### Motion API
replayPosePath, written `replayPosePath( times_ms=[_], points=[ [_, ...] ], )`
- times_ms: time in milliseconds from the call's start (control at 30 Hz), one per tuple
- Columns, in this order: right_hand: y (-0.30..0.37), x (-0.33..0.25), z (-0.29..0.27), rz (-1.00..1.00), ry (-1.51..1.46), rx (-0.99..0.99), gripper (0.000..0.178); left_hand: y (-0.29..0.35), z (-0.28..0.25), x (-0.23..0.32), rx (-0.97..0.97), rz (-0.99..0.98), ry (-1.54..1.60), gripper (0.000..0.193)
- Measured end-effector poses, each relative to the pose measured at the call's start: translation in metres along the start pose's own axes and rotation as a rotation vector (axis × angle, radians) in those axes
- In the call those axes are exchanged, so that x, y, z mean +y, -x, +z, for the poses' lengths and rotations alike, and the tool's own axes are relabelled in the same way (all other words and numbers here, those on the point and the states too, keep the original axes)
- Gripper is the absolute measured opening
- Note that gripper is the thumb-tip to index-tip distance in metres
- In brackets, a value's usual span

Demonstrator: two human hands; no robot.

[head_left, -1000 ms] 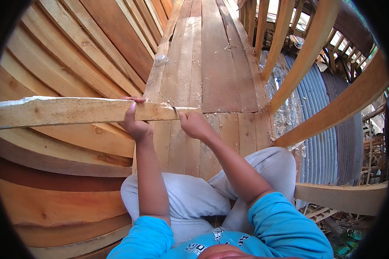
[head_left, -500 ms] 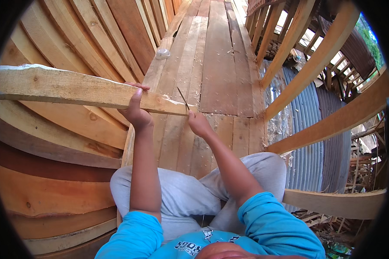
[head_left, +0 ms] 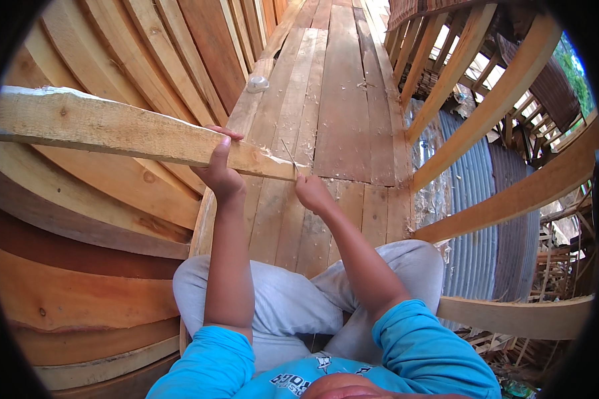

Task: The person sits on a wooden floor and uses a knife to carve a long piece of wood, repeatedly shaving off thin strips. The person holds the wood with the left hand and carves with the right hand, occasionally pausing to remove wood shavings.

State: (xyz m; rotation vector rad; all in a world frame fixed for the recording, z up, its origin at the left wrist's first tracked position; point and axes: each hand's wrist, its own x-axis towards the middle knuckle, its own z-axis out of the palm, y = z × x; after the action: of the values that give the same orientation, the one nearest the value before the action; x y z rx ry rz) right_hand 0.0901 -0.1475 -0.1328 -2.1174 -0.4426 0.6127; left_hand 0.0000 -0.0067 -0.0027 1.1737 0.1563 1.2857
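A long pale wooden plank (head_left: 113, 130) with a whitish rough upper edge reaches from the far left to the middle. My left hand (head_left: 225, 174) grips it near its right end, thumb on the near face and fingers over the top edge. At that end my right hand (head_left: 313, 195) is closed on a thin, narrow blade (head_left: 289, 154), its handle hidden in my fingers. The blade slants up and left across the plank's tip, touching or nearly touching the wood; which one I cannot tell.
Wood shavings lie scattered on the plank floor (head_left: 343, 126). A small clear plastic container (head_left: 257, 84) sits by the left boards. Tall boards (head_left: 106, 292) line the left side. To the right stand wooden railing posts (head_left: 486, 106), with corrugated metal sheets (head_left: 476, 233) below.
The whole view has shifted slightly, so the scene sits a little farther right. Both hands keep their grips, and the blade stays at the plank's tip with almost the same slant.
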Motion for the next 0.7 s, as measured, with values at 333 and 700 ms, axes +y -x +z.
replayPosePath(
  times_ms=[333, 700],
  points=[
    [-0.005, 0.013, -0.008, -0.097, 0.008, -0.016, 0.055, 0.002, 0.01, 0.001, 0.004, 0.004, 0.047, 0.021],
    [0.029, -0.047, -0.001, -0.261, 0.052, 0.008, 0.052, 0.0, -0.003, 0.004, -0.011, 0.02, 0.028, 0.021]
  ],
)
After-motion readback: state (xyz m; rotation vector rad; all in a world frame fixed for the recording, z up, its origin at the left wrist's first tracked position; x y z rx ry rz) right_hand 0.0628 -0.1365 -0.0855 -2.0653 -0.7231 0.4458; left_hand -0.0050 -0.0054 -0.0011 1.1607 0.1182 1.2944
